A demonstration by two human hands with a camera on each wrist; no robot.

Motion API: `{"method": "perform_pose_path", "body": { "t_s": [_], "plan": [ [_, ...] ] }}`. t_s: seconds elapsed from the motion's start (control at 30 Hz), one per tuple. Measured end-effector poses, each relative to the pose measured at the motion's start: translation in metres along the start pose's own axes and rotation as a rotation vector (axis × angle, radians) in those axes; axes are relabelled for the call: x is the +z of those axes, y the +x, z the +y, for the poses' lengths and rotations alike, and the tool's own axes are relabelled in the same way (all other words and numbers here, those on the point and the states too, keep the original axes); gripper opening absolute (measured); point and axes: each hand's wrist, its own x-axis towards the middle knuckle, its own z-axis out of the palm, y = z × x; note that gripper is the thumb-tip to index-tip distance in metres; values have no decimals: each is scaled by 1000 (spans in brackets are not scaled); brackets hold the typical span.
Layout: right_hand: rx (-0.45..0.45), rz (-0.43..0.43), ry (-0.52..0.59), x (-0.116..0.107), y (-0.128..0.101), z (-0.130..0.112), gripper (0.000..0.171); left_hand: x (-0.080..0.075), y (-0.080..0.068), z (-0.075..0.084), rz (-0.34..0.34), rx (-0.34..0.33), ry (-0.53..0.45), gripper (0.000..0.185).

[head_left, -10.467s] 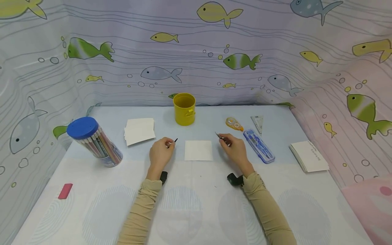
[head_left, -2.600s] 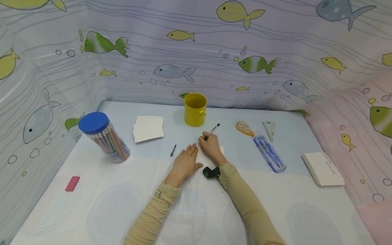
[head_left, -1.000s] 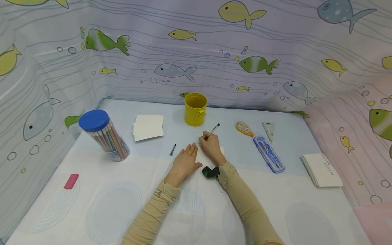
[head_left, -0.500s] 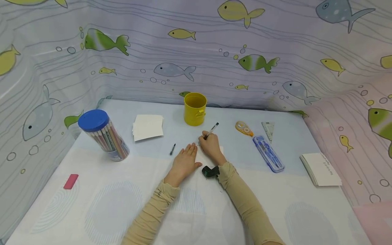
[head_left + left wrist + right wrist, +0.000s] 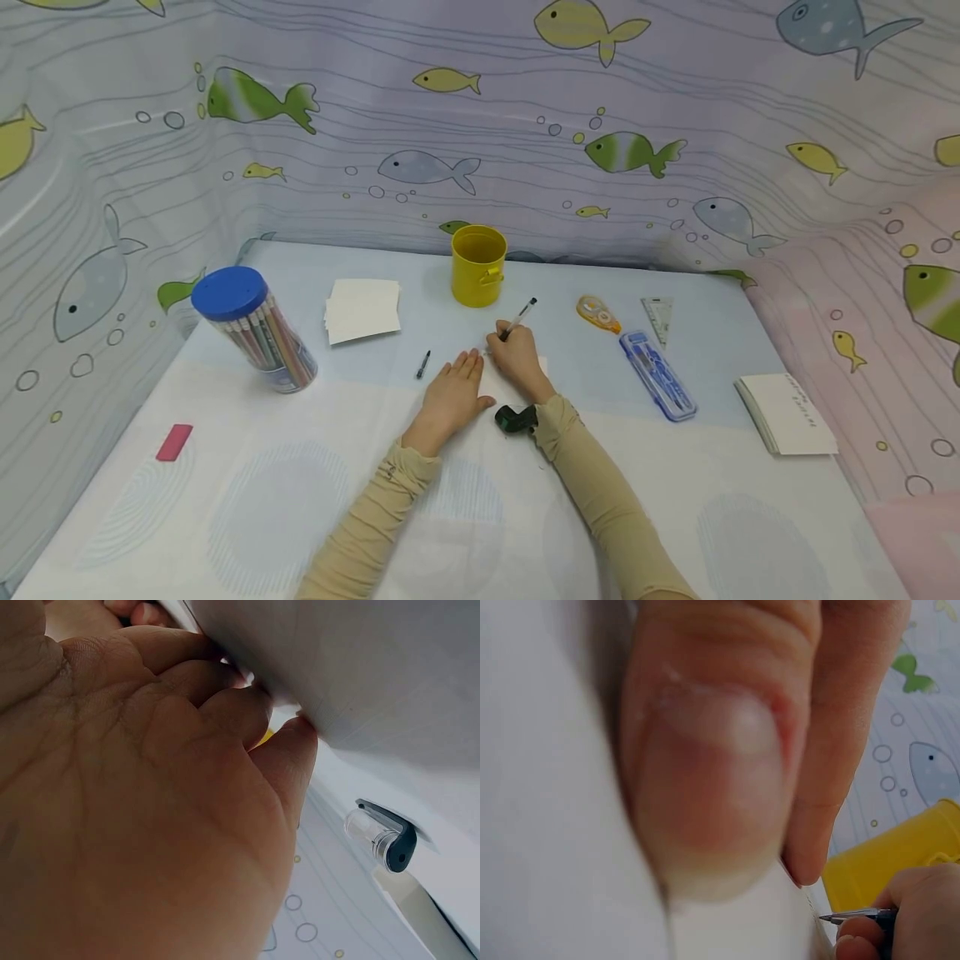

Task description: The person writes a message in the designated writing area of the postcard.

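Observation:
My left hand (image 5: pixel 450 400) lies flat with straight fingers, its fingertips at the left part of a white square of paper (image 5: pixel 543 365). A pen (image 5: pixel 524 312) with a clear barrel and dark grip is pinched in my right hand (image 5: pixel 516 354), its tip down at the paper. That metal tip shows in the right wrist view, beside the large blurred thumb of my left hand (image 5: pixel 712 780). The two hands cover most of the sheet. Left of them lies the clear pen cap (image 5: pixel 423 365) with its dark clip, seen close in the left wrist view.
Behind stands a yellow bucket (image 5: pixel 478 287). Leftward are paper sheets (image 5: pixel 363 310), a blue-lidded pencil jar (image 5: pixel 258 333) and a red block (image 5: pixel 175 442). Rightward lie correction tape (image 5: pixel 597 314), a set square (image 5: pixel 657 318), a blue case (image 5: pixel 657 375) and a paper stack (image 5: pixel 787 417).
Since the oldest frame, the cap has gone from my left hand to the table; that hand has moved onto the paper, and my right hand has brought the pen over it. Lately almost nothing moves.

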Motion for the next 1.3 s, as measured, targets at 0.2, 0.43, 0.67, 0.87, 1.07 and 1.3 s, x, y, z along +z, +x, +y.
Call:
{"method": "perform_pose_path", "body": {
  "t_s": [0.2, 0.43, 0.67, 0.87, 1.07, 1.3],
  "plan": [
    [-9, 16, 15, 0, 0, 0, 37, 0, 1, -1, 8, 0, 10, 74],
    [-19, -5, 6, -1, 1, 0, 37, 1, 2, -1, 4, -2, 19, 75],
    [-13, 67, 21, -2, 0, 3, 36, 1, 3, 0, 9, 2, 9, 74],
    [8, 39, -22, -1, 1, 0, 36, 0, 3, -1, 8, -5, 12, 75],
    [24, 54, -6, -2, -2, 0, 36, 3, 1, 0, 22, 4, 3, 75],
    [11, 63, -9, 1, -2, 4, 36, 5, 1, -1, 31, 5, 11, 74]
  ]
}}
